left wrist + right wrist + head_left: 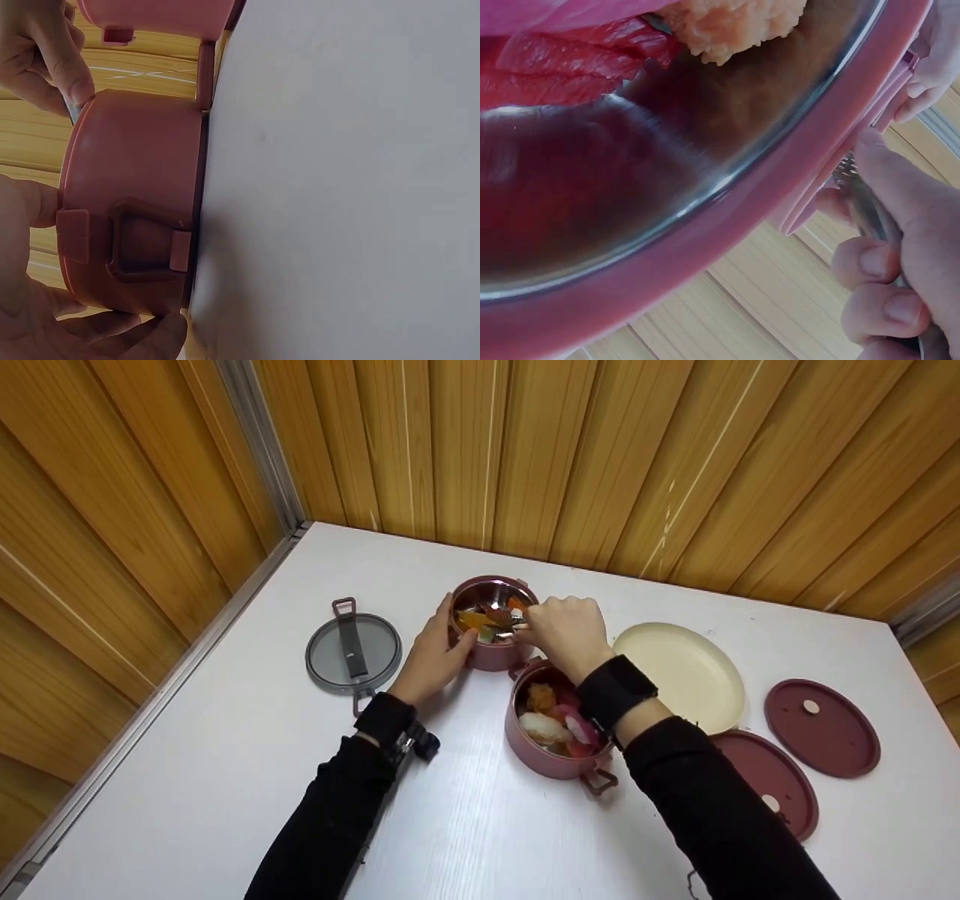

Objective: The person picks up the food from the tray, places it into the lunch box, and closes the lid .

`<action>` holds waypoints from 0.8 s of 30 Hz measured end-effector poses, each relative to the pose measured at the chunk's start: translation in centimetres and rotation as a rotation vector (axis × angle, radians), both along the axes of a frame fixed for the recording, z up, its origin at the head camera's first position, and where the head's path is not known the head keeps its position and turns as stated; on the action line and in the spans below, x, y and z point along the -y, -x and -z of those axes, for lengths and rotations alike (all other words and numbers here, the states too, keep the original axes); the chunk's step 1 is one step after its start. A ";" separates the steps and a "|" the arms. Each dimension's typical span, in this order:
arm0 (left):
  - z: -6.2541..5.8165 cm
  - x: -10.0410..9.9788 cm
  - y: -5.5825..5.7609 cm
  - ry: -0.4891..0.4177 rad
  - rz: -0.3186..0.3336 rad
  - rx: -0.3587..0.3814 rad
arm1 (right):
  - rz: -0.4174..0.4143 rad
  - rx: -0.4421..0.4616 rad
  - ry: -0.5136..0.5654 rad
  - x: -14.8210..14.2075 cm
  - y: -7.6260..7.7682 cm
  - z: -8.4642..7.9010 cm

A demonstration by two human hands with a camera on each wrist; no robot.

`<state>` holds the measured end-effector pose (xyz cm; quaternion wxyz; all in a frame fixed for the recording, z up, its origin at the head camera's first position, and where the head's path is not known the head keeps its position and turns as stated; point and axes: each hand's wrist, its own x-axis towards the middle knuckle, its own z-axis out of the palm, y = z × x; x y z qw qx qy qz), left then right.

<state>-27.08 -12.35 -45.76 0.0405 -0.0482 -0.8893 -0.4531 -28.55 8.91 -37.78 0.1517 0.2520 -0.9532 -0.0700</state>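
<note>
My left hand [439, 656] grips the side of the far dark-pink pot [495, 660], thumb near the rim and fingers round the far left wall. Yellow, orange and green food pieces [474, 620] lie in this pot. Above its right side, my right hand [570, 630] holds metal tongs [870, 210] whose ends reach in among the food. A second dark-pink pot [547, 763] stands nearer, under my right wrist. It contains an orange crusty piece [540, 697], a whitish oblong piece [544, 727] and pink and red pieces. Part of its rim is hidden by my wrist.
A grey lid [324, 656] with a folding handle lies at left. On the right are a cream oval plate [682, 679] and two dark-red lids [832, 739] with pale knobs, one partly under my right sleeve. Wood-panelled walls [562, 457] border the white table [187, 780].
</note>
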 end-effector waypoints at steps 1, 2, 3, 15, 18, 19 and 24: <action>0.0 0.0 0.0 0.000 0.002 -0.004 | 0.002 -0.006 0.008 0.0 0.0 0.0; 0.0 0.0 0.0 0.002 0.004 -0.007 | 0.004 -0.010 0.014 0.0 0.0 0.1; 0.0 0.0 -0.1 0.002 0.005 -0.011 | 0.007 -0.013 0.015 0.0 0.0 0.2; -0.1 -0.1 0.0 0.011 0.007 -0.010 | 0.032 0.029 0.020 -0.1 -0.1 0.3; -0.1 0.0 0.0 0.009 0.010 -0.010 | 0.043 0.038 0.020 -0.2 -0.1 0.3; -0.2 0.0 0.0 0.008 0.010 -0.010 | 0.046 0.040 0.022 -0.2 -0.2 0.2; -0.1 0.1 -0.1 0.006 0.007 -0.010 | 0.045 0.020 0.035 -0.6 -0.2 0.3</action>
